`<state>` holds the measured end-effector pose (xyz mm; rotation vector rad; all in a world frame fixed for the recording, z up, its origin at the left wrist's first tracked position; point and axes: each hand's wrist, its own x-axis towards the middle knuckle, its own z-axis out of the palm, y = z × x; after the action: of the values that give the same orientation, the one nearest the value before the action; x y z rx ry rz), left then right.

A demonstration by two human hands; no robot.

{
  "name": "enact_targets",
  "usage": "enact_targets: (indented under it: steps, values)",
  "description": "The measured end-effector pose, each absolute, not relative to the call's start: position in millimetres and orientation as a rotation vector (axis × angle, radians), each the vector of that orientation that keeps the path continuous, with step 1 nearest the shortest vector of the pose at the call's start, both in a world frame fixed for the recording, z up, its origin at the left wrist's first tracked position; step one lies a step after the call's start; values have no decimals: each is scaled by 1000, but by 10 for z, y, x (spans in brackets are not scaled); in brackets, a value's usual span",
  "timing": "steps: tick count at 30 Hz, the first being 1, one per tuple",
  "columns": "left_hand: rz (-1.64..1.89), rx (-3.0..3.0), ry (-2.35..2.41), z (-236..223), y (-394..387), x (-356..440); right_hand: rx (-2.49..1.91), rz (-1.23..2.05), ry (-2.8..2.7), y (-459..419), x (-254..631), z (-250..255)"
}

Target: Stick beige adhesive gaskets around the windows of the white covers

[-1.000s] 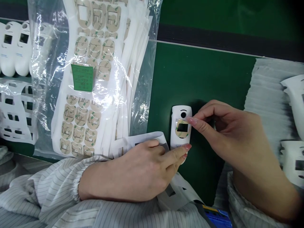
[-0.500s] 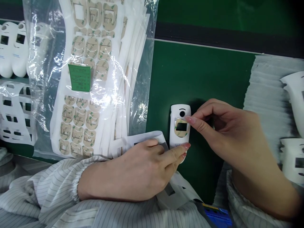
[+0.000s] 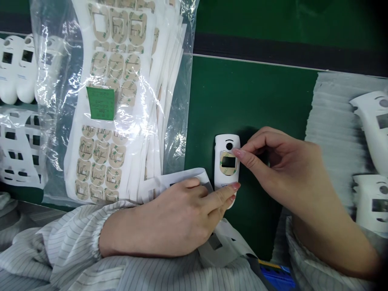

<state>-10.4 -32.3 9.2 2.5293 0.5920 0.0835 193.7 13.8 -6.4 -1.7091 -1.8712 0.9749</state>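
Observation:
A white plastic housing (image 3: pixel 217 169) with a round hole and a rectangular window lies on the green table. Around its window sits a tan adhesive sticker (image 3: pixel 224 170) with green print. My left hand (image 3: pixel 182 216) rests across the housing's lower end, its fingers pressing and holding it. A strip of white sticker backing sheet (image 3: pixel 198 173) with cut-outs passes under this hand and shows again below it. My right hand (image 3: pixel 281 161) pinches with thumb and forefinger at the sticker's upper right edge. Its other fingers are curled, and the exact grip is partly hidden.
To the left, a clear plastic bag (image 3: pixel 176 133) holds a stack of sticker sheets (image 3: pixel 145 97) and bears a green label (image 3: pixel 101 104). White housings (image 3: pixel 26 89) and a used cut-out sheet (image 3: pixel 20 141) lie far left. More housings (image 3: pixel 368 198) rest on foam sheeting (image 3: pixel 327 109) at right.
The view has shifted slightly, so the housing and my right hand appear a little further left. Both hands keep the same hold on the housing and sticker.

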Motion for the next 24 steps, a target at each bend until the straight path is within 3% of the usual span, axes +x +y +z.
enact_targets:
  steps: [24]
  values:
    - [37,2565,584,137,-294,-117,-1750,809,-1785,144,1932,-129]
